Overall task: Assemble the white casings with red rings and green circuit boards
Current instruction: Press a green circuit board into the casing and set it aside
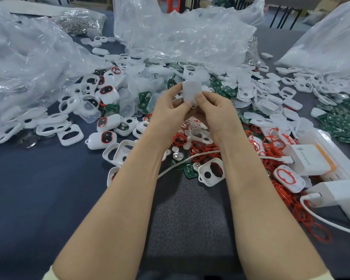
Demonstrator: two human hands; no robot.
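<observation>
Both hands (190, 110) pinch upright white casing (190, 91), loop end down

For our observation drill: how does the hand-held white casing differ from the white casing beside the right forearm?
Face: held casing closed, lying casing with two openings. Position: held casing gripped aloft by left hand and right hand, lying casing resting on the table. Both are white.

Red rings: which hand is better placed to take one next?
Probably the right hand: the red rings lie mostly below and beside it; the left hand could hold the white casing alone.
</observation>
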